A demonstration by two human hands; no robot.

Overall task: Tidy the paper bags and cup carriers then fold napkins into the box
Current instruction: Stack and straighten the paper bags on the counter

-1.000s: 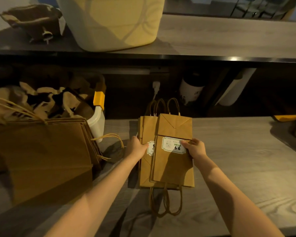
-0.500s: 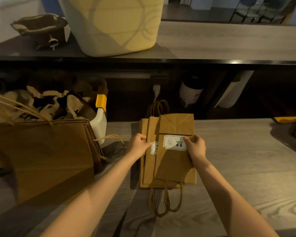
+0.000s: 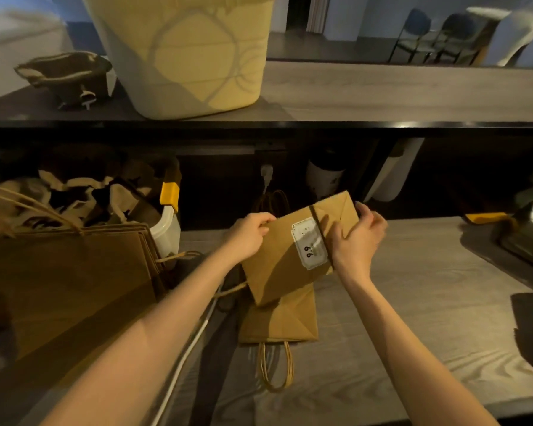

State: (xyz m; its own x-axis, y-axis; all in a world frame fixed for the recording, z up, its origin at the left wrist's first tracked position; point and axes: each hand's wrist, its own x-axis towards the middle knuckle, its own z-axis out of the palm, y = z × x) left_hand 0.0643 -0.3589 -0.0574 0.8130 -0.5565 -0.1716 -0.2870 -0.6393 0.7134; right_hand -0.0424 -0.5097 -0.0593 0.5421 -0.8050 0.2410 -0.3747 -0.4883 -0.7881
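A small flat brown paper bag (image 3: 277, 256) with a white sticker is lifted off the counter and tilted. My left hand (image 3: 250, 233) pinches its upper left edge. My right hand (image 3: 356, 239) grips its right side, thumb on the front. Another flat paper bag (image 3: 285, 318) lies below on the wooden counter (image 3: 413, 302), its twine handles pointing toward me. A stack of larger brown bags (image 3: 71, 281) lies flat at the left. Behind that stack, a white bin (image 3: 166, 229) with a yellow clip holds brown cardboard cup carriers (image 3: 74, 195).
A big pale tub (image 3: 185, 53) and a brown carrier (image 3: 65, 75) stand on the upper shelf. A white cable (image 3: 185, 358) runs along the counter at my left arm. Dark objects (image 3: 517, 241) sit at the right edge. A dark cup (image 3: 325, 176) stands under the shelf.
The top bag with the sticker has been picked up from the pile and rotated clockwise; both hands rose with it. One bag stays flat on the counter. The camera tilted up.
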